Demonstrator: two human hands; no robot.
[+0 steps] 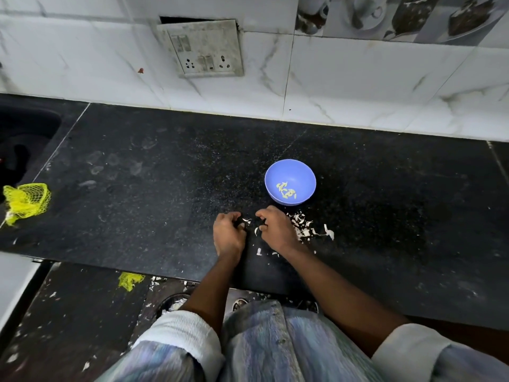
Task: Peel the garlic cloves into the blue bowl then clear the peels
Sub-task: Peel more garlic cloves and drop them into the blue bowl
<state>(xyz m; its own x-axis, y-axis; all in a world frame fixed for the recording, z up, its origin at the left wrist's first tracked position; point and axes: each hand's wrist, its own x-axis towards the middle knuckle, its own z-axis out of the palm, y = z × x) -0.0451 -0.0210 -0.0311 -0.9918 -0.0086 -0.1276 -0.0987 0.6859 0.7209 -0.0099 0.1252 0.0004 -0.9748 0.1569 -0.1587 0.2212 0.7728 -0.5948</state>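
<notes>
yellow net bag (26, 201) far left of blue bowl (290, 181) | left hand (228, 235) and right hand (275, 230) just below bowl, fingers curled, contents hidden, probably a clove | peeled cloves (286, 190) in bowl | peels (305, 228) piled right-below, nothing blocks bowl

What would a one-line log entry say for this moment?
stage: peeling | left hand: curled, near right hand | blue bowl: holds peeled cloves | peels: on counter
</notes>
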